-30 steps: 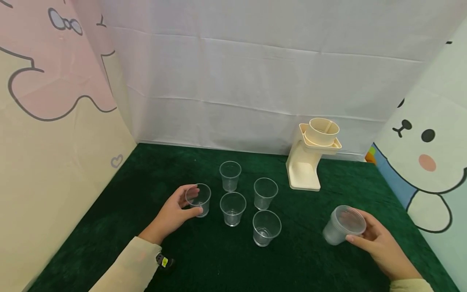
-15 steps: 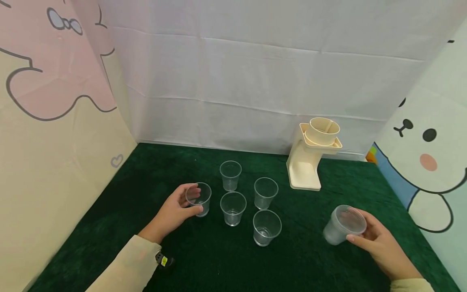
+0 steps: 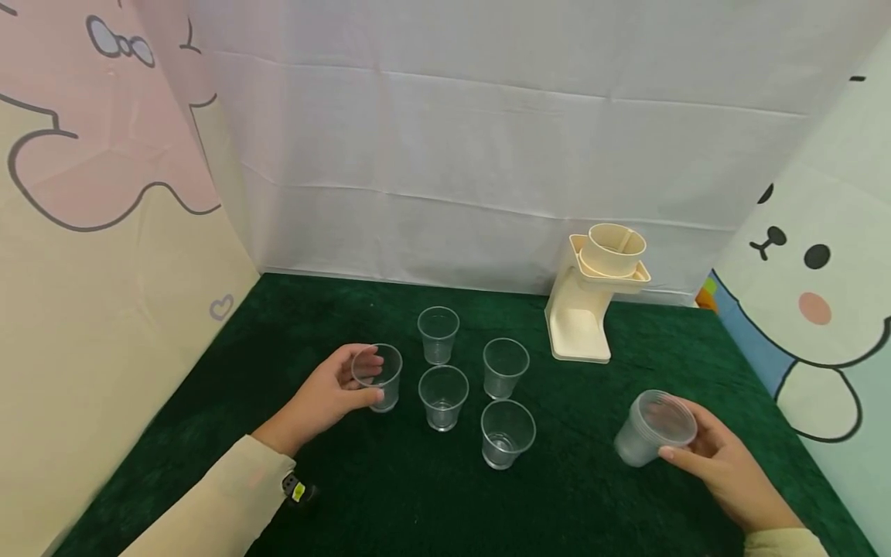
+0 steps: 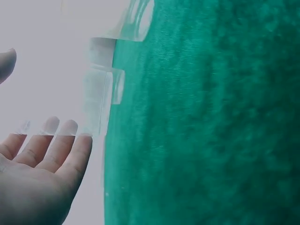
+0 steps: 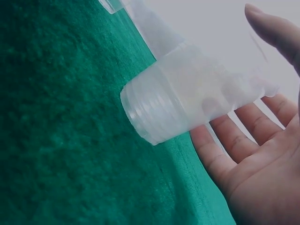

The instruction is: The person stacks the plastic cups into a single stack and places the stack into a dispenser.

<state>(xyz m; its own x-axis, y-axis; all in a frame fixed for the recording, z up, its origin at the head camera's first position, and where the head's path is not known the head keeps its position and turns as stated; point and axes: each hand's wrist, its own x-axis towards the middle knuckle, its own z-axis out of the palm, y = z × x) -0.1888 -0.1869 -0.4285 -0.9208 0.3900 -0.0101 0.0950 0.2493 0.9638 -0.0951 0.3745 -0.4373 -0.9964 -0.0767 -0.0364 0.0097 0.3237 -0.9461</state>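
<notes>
So I've got both hands busy right now; the left hand is curled round a single clear cup, thumb on the near side and fingers round the far side; the right hand has a stack of nested cups pinched between thumb and fingers, tipped with its bottom end toward the left; how many are in the stack I can't tell.

The single cup is upright or close to it, at the left end of the bunch on the green-covered desk; four more clear cups stand just right of it; the stack is off to the right, well apart from those, in front of a cream stand; I can't tell whether the stack's bottom touches the cloth.

Handling-wise I'd bet on thin plastic; light, springy, a bit slippery, easy to dent or knock over; I'd hold the single cup by its sides, just under the rim, with barely any squeeze; the stack should feel stiffer, but the nested ones could slide apart when tipped; I'd keep my grip near the rims, fingers spread along the side.
</notes>
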